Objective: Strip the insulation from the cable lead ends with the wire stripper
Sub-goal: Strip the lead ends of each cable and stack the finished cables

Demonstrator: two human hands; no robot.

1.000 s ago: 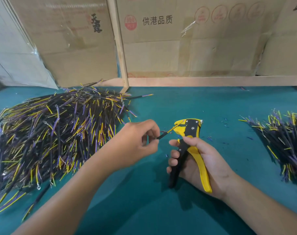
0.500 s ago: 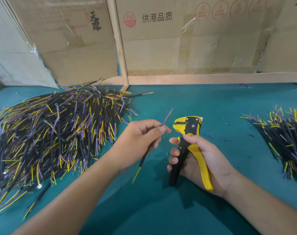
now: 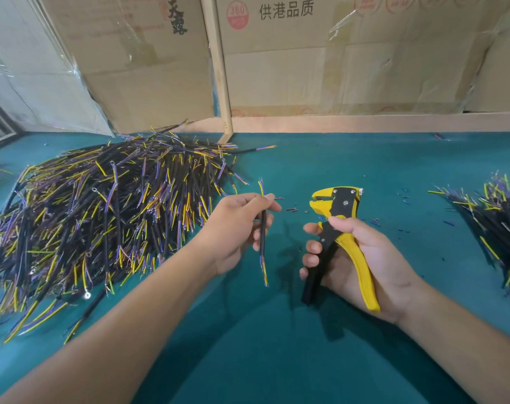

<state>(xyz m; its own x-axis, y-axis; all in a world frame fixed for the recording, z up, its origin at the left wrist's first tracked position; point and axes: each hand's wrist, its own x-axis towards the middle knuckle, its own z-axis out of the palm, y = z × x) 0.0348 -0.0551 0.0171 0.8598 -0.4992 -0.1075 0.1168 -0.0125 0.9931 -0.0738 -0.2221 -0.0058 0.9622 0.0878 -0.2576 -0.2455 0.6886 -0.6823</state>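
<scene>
Standing nearly upright above the green table (image 3: pixel 320 158), a black cable (image 3: pixel 263 228) is pinched in the left hand (image 3: pixel 236 228). The wire stripper (image 3: pixel 338 231) is gripped by the right hand (image 3: pixel 361 258), just beside the cable, apart from it, its handles spread.

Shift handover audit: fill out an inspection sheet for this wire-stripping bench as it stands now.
Surface: teal mat, covering the bench.
Job's things: yellow and black wire stripper, upright, head apart from the held cable; coloured leads show at both cable ends.
Clutter: small insulation offcuts scattered on the mat around the stripper's head.
Hands: left hand pinches the cable near its upper end; right hand grips the stripper's handles.
Cables: large cable pile on the left; smaller cable pile on the right.
Surroundings: cardboard boxes and a wooden post behind the bench.
</scene>
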